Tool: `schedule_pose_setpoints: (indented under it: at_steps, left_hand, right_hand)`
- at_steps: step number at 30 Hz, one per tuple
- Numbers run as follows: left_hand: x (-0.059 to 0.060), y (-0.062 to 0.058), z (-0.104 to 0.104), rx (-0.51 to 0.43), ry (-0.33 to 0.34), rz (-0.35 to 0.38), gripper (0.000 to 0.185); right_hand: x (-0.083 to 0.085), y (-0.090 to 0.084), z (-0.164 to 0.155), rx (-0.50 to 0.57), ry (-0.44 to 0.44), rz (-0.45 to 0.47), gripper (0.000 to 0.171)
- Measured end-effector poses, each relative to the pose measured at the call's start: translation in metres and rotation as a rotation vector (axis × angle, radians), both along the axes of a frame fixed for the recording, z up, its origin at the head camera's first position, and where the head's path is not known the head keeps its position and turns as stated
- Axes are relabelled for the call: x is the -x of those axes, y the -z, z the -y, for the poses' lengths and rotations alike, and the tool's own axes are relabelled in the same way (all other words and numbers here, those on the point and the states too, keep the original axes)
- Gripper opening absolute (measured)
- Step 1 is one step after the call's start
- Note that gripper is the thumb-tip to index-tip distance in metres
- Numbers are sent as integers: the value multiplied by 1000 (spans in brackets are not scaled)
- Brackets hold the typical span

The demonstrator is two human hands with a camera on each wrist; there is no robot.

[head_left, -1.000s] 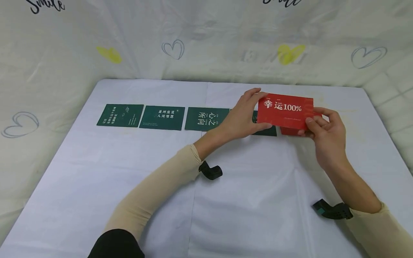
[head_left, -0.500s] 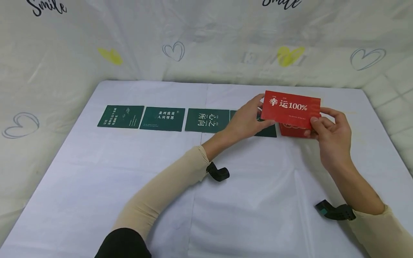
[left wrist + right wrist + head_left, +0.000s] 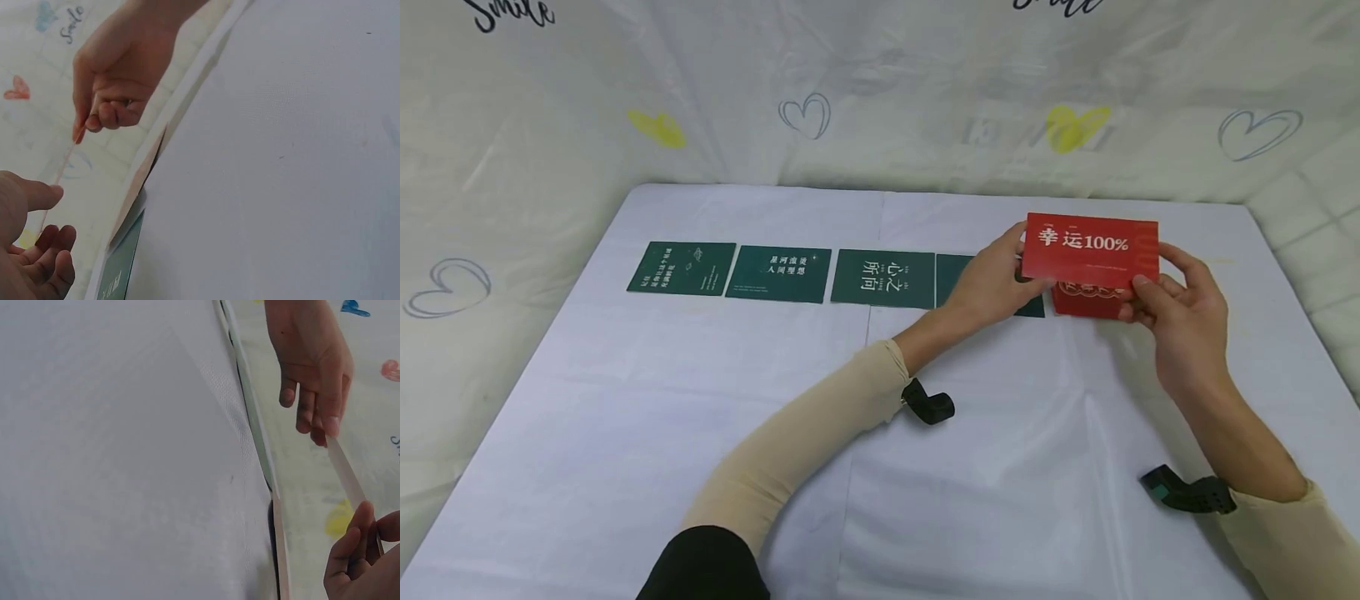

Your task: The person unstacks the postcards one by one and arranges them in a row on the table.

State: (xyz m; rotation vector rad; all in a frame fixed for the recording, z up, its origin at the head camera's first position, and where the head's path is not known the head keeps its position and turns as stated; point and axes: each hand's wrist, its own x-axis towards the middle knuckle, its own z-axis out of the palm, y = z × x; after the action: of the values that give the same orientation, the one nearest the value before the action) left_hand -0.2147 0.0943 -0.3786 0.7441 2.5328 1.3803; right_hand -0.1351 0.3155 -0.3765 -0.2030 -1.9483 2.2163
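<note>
A red card (image 3: 1091, 250) with white lettering is held up over the right part of the table, its printed face toward the head camera. My left hand (image 3: 988, 279) holds its left edge, thumb at the lower corner. At the lower right corner my right hand (image 3: 1191, 333) pinches it between thumb and fingers. Both wrist views show the card edge-on, as a thin pale strip (image 3: 347, 472) between the two hands. Below and partly behind it, a second red card (image 3: 1086, 302) with a scalloped white pattern ends the row on the table.
Several green cards (image 3: 778, 273) with white text lie in a row to the left, the rightmost partly covered by my left hand. The white-covered table (image 3: 715, 417) meets a pale printed curtain (image 3: 887, 100) at its far edge.
Both hands have moved to the right, carrying the raised red card with them. More of the patterned red card beneath now shows. The green cards have stayed in place.
</note>
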Motion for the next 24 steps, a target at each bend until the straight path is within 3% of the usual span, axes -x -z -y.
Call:
schedule_pose_setpoints:
  at_steps: [11, 24]
  left_hand:
    - [-3, 3, -14, 1, -27, 42, 77]
    - [-9, 2, -34, -5, -68, 114, 73]
  right_hand:
    - [1, -1, -12, 51, 81, -1, 50]
    - [0, -3, -30, 84, 158, 28, 51]
